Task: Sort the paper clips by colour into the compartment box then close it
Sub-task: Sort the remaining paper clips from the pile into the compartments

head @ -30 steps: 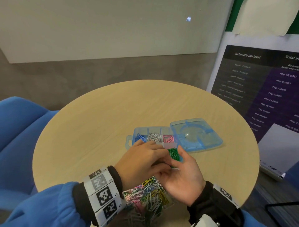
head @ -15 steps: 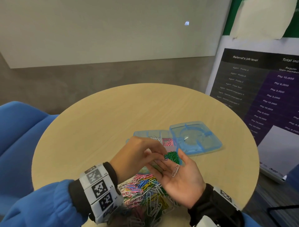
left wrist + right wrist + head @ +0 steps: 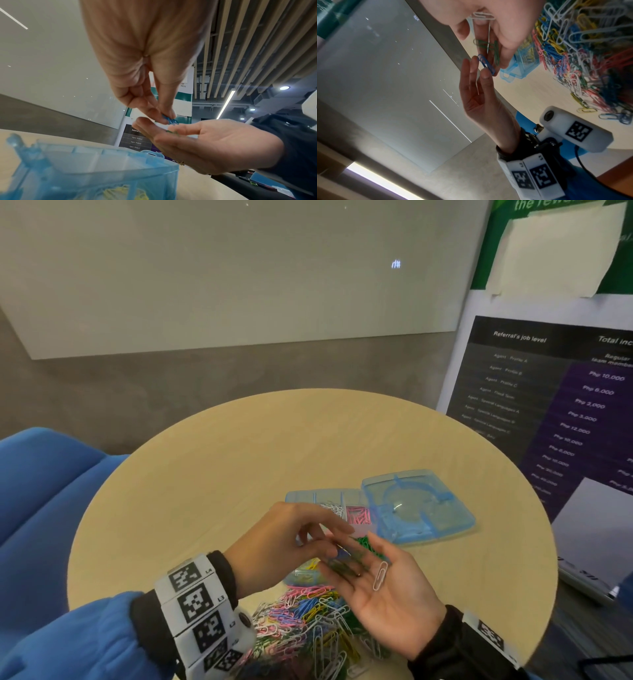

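My right hand (image 3: 363, 563) lies palm up over the table, fingers straight. A white paper clip (image 3: 381, 575) rests on its palm and green paper clips (image 3: 489, 46) on its fingers. Just above those fingers, my left hand (image 3: 337, 547) pinches a blue paper clip (image 3: 486, 64) between thumb and fingertip. The open blue compartment box (image 3: 329, 498) sits behind the hands, partly hidden by them. It holds white clips (image 3: 334, 508), pink clips (image 3: 359, 515), green ones and yellow clips (image 3: 123, 192) in separate compartments. Its lid (image 3: 418, 505) lies flat to the right.
A mixed pile of coloured paper clips (image 3: 308, 621) lies at the near edge of the round wooden table (image 3: 239, 457), under my wrists. A blue chair (image 3: 44, 491) stands at the left and a printed poster board (image 3: 548, 405) leans at the right.
A second ago both hands were closed together over the box. The right hand has opened palm up, showing the clips, and the left fingers have picked the blue clip off it.
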Action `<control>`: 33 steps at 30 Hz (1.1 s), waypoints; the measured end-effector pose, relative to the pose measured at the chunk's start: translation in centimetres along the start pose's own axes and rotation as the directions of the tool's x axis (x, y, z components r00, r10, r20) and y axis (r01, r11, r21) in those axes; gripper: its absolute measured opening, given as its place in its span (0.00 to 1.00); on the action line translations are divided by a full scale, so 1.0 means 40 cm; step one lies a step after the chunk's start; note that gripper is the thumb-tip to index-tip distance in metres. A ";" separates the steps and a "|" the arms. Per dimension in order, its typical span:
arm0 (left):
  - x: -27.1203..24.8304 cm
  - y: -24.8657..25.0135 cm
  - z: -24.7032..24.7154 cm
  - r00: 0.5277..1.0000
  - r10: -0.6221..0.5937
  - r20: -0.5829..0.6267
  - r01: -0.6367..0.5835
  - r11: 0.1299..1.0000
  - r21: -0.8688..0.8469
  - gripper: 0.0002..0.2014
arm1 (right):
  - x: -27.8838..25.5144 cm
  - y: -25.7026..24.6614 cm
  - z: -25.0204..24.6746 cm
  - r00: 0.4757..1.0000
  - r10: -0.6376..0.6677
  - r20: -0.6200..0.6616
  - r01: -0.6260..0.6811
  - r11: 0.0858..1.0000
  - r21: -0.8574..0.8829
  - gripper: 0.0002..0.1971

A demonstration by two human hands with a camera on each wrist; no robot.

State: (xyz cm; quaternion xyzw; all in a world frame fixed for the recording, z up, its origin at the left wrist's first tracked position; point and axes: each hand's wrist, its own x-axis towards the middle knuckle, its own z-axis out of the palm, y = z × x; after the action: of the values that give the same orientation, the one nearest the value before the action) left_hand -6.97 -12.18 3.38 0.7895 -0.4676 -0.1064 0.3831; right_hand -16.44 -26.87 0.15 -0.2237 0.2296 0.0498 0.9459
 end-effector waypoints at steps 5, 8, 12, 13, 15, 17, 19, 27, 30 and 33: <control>0.020 -0.027 -0.046 0.989 -0.036 -0.141 0.050 0.994 0.102 0.10 | -0.003 -0.017 -0.001 1.000 0.010 0.007 -0.010 1.000 0.023 0.28; 0.056 -0.061 -0.081 0.955 -0.105 -0.277 0.160 0.970 0.183 0.11 | -0.001 -0.022 -0.003 1.000 0.018 0.016 -0.019 0.999 0.026 0.29; 0.099 -0.091 -0.092 0.932 -0.181 -0.312 0.252 0.946 0.202 0.05 | -0.004 -0.031 0.004 1.000 0.018 0.023 -0.020 0.997 0.075 0.30; 0.105 -0.093 -0.090 0.937 -0.198 -0.289 0.268 0.936 0.226 0.05 | -0.004 -0.033 0.004 1.000 0.017 0.022 -0.019 0.996 0.084 0.31; 0.105 -0.082 -0.078 0.952 -0.199 -0.234 0.266 0.914 0.305 0.06 | -0.002 -0.037 0.002 1.000 0.015 0.021 -0.017 0.995 0.102 0.32; 0.095 -0.053 -0.060 0.974 -0.148 -0.173 0.199 0.923 0.331 0.07 | -0.004 -0.042 0.003 1.000 0.002 0.018 -0.004 0.994 0.109 0.33; 0.079 -0.014 -0.036 0.996 -0.064 -0.069 0.081 0.956 0.283 0.06 | -0.008 -0.045 0.004 1.000 -0.015 0.020 0.013 0.994 0.105 0.34; 0.063 0.014 0.032 0.979 0.126 0.162 -0.166 0.949 0.267 0.08 | -0.023 -0.057 0.007 0.994 0.047 0.096 -0.055 0.995 0.082 0.39; 0.082 0.026 0.022 0.971 0.198 0.132 -0.229 0.926 0.300 0.04 | -0.027 -0.085 0.010 0.995 0.039 0.094 -0.042 0.998 0.035 0.39; 0.109 0.040 0.020 0.985 0.168 0.052 -0.175 0.922 0.346 0.04 | -0.037 -0.119 0.018 0.998 -0.025 0.058 0.024 0.999 0.024 0.36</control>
State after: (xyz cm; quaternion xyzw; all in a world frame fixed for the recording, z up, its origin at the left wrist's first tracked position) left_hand -6.07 -16.58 4.80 0.7999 -0.5502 0.0038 0.2397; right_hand -16.53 -30.81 3.29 -0.2138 0.1995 0.0420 0.9554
